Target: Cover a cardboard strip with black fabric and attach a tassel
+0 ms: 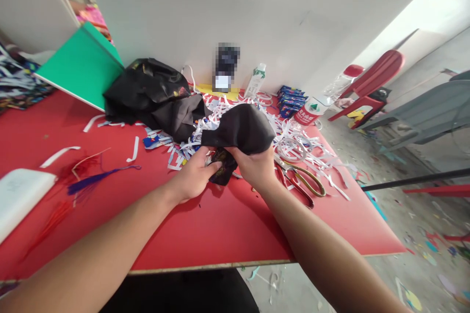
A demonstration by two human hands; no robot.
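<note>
Both my hands grip a piece of black cloth (pixel 242 129) with a small patterned patch at its lower end, held just above the red table (pixel 220 225). My left hand (pixel 193 176) pinches the lower patterned part. My right hand (pixel 255 168) grips the bunched cloth from the right. A larger heap of black fabric (pixel 154 93) lies behind, to the left. Scissors (pixel 304 181) rest on the table right beside my right hand.
White paper strips (pixel 304 146) litter the table's far side. A green board (pixel 82 66) leans at the left, a white pad (pixel 18 195) and purple and red tassels (pixel 88 183) lie near it. Bottles (pixel 306 110) and blue packets (pixel 290 100) stand by the wall. Red chair (pixel 370 83) at right.
</note>
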